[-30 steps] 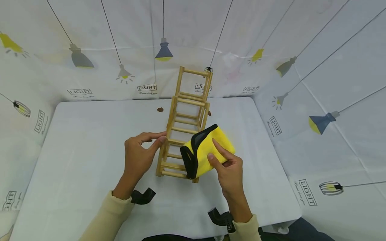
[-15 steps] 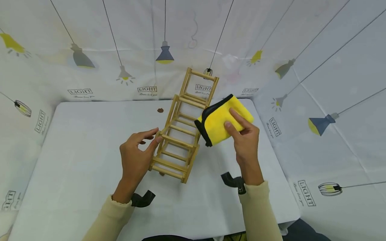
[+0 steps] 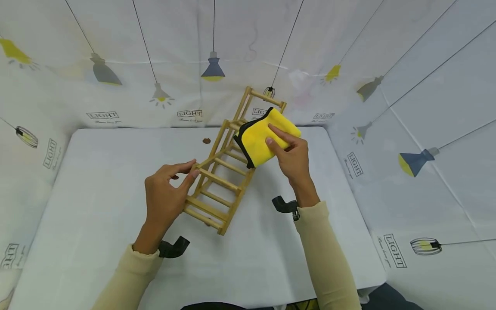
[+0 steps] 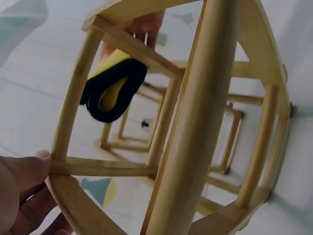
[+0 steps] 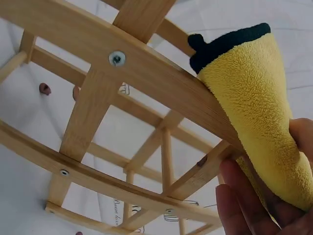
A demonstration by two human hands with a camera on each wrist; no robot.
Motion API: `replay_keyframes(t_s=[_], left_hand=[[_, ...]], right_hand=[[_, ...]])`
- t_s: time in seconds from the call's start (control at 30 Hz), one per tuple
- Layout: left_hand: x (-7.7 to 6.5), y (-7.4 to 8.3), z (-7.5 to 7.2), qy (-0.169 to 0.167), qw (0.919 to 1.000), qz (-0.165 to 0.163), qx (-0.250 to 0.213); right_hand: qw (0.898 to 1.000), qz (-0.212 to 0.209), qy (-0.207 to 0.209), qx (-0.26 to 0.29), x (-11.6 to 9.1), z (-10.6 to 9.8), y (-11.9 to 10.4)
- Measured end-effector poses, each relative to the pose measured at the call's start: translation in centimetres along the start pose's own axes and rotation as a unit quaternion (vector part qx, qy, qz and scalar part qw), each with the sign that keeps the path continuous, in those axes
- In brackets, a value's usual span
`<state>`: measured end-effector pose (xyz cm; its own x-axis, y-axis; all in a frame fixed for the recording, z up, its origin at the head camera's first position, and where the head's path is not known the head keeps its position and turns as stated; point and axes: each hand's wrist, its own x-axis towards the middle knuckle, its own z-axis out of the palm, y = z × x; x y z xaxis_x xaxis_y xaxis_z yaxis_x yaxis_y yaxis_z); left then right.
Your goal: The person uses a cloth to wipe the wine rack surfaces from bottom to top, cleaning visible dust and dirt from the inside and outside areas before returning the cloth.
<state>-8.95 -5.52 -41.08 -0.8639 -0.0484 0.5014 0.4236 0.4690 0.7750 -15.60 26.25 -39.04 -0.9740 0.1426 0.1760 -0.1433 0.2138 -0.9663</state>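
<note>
A wooden ladder-like rack point(image 3: 208, 209), made of slats, rungs and stepped tiers, slants across the middle of the table. My left hand point(image 3: 166, 193) pinches a corner of its left side between thumb and index finger; the left wrist view shows the thumb on that corner point(image 4: 58, 166). Between the thumb and fingers of my right hand point(image 3: 293, 160) is a folded yellow cloth point(image 3: 260, 142) with black edging. The cloth overlaps the rack's right side in the head view. In the right wrist view the plush cloth point(image 5: 252, 93) lies right at a wooden rail point(image 5: 171, 83).
The rack stands over a white table point(image 3: 112, 185) with rounded corners. Brown spots point(image 3: 206, 141) mark the tabletop. Behind and beside it hang white sheets printed with lamps point(image 3: 213, 69). Black wrist mounts point(image 3: 174, 247) sit at both cuffs.
The rack has turned, its near end swinging left and its far end right. My left hand went left with it. My right hand carried the cloth up and right, then back left over the rack.
</note>
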Motion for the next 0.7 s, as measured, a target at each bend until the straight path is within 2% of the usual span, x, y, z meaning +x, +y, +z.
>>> replay_keyframes(t_s=[0.13,0.33,0.43,0.5,0.57,0.7], left_hand=[[1.8,-1.1,-1.3,-0.01,0.9997,-0.013,0.019],[5.4,-2.6,-3.3,-0.054,0.9962,-0.041,0.055],[6.5,-2.6,-4.2,-0.085,0.9904,-0.063,0.089],[6.4,-2.0,-4.7,-0.092,0.9888,-0.06,0.101],[5.6,-0.8,-4.9,-0.084,0.9904,-0.042,0.102],[2.5,1.3,-4.1,-0.065,0.993,0.048,0.086]], right_hand=[[1.0,-0.008,0.001,-0.026,-0.8,0.9,-0.7],[0.996,-0.027,-0.009,-0.08,-2.4,1.7,-1.7],[0.997,-0.045,-0.02,-0.062,-2.7,1.4,-2.0],[0.998,-0.057,-0.005,-0.039,-2.5,0.6,-2.1],[0.997,-0.066,0.025,-0.004,-1.8,-0.5,-2.1],[0.993,-0.069,0.092,-0.016,0.6,-3.2,-1.2]])
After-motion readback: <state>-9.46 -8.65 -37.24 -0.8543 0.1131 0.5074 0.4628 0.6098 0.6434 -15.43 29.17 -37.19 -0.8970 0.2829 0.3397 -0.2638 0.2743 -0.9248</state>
